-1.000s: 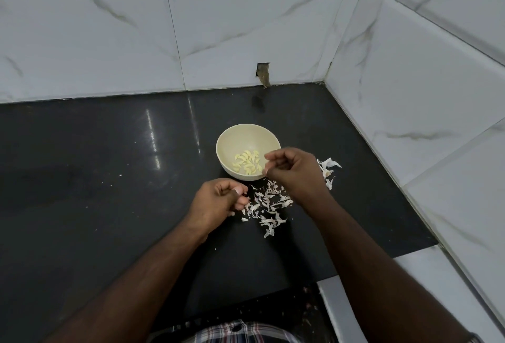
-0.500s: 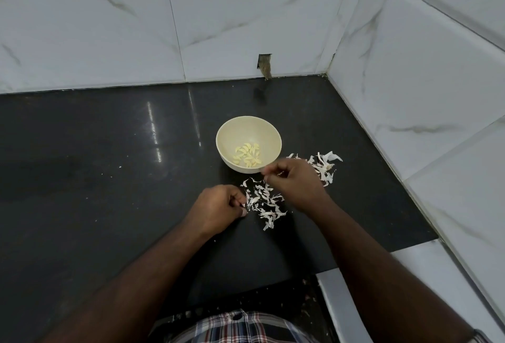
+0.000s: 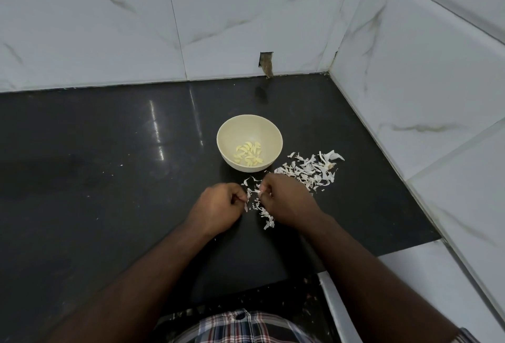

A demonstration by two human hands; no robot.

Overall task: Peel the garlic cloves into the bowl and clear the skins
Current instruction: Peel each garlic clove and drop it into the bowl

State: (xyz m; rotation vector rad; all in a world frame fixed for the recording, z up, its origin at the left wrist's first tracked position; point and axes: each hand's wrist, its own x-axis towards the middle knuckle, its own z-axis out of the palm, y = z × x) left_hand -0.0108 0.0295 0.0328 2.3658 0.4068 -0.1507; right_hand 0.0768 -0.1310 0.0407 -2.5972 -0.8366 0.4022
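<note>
While pinched, skin [image 3: 257, 191] crosswise between hands.

Glossy black stone tabletop [image 3: 95, 178], set into a corner and streaked with bright reflections of overhead light left of centre. White marble-look wall tiles [image 3: 109, 20] behind, veined in grey and brown, split by thin grout lines. More of the same tiles on the right wall [image 3: 423, 83], meeting the back wall in a vertical corner seam. Small rectangular cut-out [image 3: 266, 63] in the back tiles just above the tabletop, brownish inside, mirrored faintly in the stone below. Pale tiled ledge [image 3: 415, 282] beside the tabletop's near right edge. Even, cool light throughout.
</note>
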